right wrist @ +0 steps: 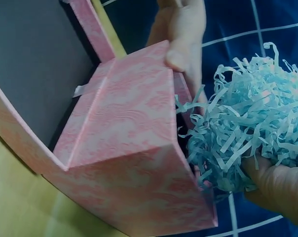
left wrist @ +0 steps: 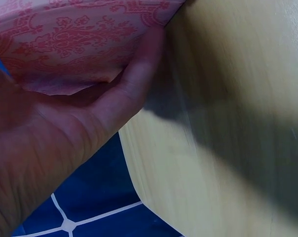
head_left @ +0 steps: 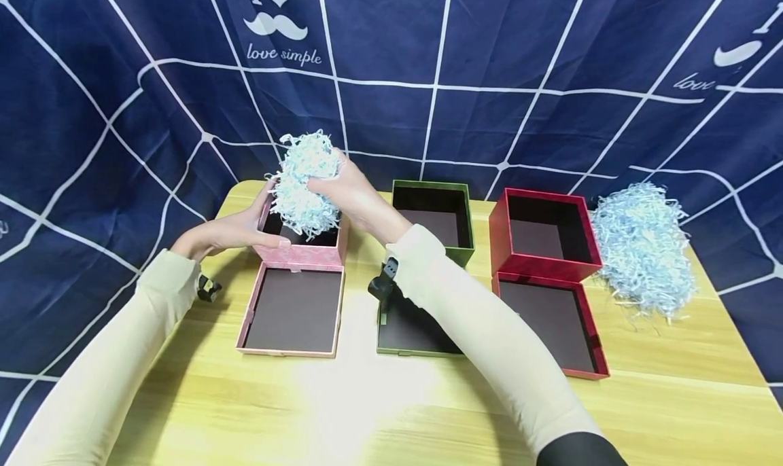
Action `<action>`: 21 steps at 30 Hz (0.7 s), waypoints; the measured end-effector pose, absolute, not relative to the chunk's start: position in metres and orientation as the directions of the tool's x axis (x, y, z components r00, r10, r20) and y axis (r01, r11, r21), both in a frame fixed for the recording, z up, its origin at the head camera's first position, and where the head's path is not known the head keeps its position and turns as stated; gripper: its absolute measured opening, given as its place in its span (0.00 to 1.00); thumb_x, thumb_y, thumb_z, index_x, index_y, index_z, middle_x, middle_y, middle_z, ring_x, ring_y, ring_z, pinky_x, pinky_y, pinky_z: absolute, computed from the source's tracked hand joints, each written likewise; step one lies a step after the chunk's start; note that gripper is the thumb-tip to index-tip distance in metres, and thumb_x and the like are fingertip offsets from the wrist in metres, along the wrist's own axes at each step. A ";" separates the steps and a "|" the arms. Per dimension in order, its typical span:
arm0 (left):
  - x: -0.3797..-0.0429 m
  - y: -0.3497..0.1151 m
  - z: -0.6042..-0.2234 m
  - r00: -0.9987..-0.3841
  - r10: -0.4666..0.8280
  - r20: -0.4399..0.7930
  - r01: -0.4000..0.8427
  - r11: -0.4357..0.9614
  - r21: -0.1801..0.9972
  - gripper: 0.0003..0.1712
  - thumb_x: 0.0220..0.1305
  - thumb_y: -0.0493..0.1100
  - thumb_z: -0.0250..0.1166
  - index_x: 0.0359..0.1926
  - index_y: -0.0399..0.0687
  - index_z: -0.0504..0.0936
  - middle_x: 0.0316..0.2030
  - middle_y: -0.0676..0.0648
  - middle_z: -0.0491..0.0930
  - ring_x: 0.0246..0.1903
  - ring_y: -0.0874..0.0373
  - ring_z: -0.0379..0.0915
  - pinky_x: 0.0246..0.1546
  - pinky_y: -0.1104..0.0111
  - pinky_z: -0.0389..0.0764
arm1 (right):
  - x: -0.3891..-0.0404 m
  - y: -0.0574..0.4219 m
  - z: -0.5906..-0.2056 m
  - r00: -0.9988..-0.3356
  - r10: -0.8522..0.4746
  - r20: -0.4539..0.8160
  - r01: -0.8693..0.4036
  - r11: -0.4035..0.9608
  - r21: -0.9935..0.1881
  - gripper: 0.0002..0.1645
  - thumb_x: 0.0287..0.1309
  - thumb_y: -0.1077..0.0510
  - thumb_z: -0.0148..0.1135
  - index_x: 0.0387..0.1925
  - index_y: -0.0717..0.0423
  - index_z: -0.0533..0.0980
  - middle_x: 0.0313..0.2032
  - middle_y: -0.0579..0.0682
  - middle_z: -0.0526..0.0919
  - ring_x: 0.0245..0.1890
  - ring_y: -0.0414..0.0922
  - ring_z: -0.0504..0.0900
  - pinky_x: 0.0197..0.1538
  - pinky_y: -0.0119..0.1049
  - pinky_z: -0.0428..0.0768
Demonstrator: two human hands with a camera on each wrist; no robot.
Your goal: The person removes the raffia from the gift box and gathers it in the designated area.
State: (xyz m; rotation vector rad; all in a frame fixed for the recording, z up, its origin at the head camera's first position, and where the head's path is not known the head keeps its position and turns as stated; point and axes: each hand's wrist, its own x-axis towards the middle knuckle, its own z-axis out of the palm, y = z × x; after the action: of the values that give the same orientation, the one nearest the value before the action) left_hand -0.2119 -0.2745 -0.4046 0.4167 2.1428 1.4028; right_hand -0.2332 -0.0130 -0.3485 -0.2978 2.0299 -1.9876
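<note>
My right hand (head_left: pixel 342 184) grips a big clump of pale blue shredded paper (head_left: pixel 306 187) over the open pink gift box (head_left: pixel 302 254). In the right wrist view, strands of the shredded paper (right wrist: pixel 252 118) hang at the box mouth, and my fingers are partly buried in them. My left hand (head_left: pixel 235 229) holds the pink box at its left side, thumb along the front wall near the rim. The left wrist view shows that thumb against the patterned pink wall (left wrist: pixel 75 37); the other fingers are hidden. The box's dark-lined lid (head_left: pixel 293 310) lies flat toward me.
To the right stand an open green box (head_left: pixel 461 211), its lid (head_left: pixel 416 323) partly under my right arm, and an open red box (head_left: pixel 544 265) with its lid (head_left: pixel 563 316) folded forward. A heap of blue shredded paper (head_left: pixel 642 248) lies at the table's right. A dark blue curtain (head_left: pixel 379 113) hangs behind.
</note>
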 end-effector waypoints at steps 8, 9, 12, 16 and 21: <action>-0.212 -0.276 -0.407 -0.803 0.547 -0.237 -0.005 0.391 0.921 0.79 0.70 0.36 0.76 0.84 0.64 0.13 0.84 0.54 0.13 0.81 0.55 0.09 0.80 0.50 0.27 | -0.228 0.001 -0.328 -0.929 -0.368 0.024 0.019 -0.113 -0.993 0.44 0.65 0.76 0.62 0.80 0.57 0.65 0.61 0.51 0.82 0.54 0.41 0.78 0.59 0.31 0.76; -0.212 -0.276 -0.408 -0.803 0.552 -0.226 0.004 0.384 0.923 0.79 0.70 0.36 0.75 0.84 0.64 0.14 0.84 0.55 0.14 0.81 0.56 0.09 0.80 0.50 0.27 | -0.227 0.003 -0.325 -0.929 -0.370 0.033 0.017 -0.130 -0.991 0.43 0.65 0.76 0.62 0.79 0.57 0.65 0.62 0.51 0.82 0.54 0.40 0.78 0.59 0.31 0.77; -0.213 -0.276 -0.409 -0.801 0.565 -0.196 0.027 0.362 0.932 0.78 0.69 0.34 0.76 0.85 0.63 0.15 0.84 0.57 0.14 0.81 0.58 0.09 0.80 0.50 0.26 | -0.223 0.009 -0.318 -0.928 -0.369 0.049 0.010 -0.157 -0.988 0.44 0.65 0.77 0.60 0.80 0.57 0.64 0.63 0.52 0.82 0.54 0.40 0.78 0.59 0.30 0.77; -0.213 -0.275 -0.410 -0.800 0.570 -0.189 0.035 0.359 0.933 0.78 0.69 0.33 0.75 0.85 0.62 0.15 0.84 0.58 0.14 0.80 0.60 0.08 0.80 0.50 0.27 | -0.218 0.018 -0.308 -0.931 -0.363 0.042 0.012 -0.146 -0.989 0.48 0.65 0.76 0.60 0.84 0.55 0.59 0.69 0.51 0.79 0.58 0.38 0.77 0.61 0.30 0.75; -0.213 -0.276 -0.411 -0.804 0.553 -0.216 0.012 0.379 0.925 0.78 0.70 0.36 0.76 0.85 0.64 0.14 0.84 0.55 0.12 0.80 0.59 0.08 0.80 0.49 0.28 | -0.214 0.033 -0.300 -0.930 -0.364 0.051 0.010 -0.162 -0.987 0.49 0.66 0.76 0.59 0.85 0.55 0.57 0.71 0.52 0.78 0.59 0.39 0.77 0.63 0.32 0.75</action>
State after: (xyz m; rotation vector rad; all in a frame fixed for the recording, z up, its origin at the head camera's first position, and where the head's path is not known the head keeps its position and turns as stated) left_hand -0.2127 -0.2765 -0.4112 0.4853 2.1432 1.4318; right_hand -0.2137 0.0331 -0.3000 -0.4060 1.8512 -2.1844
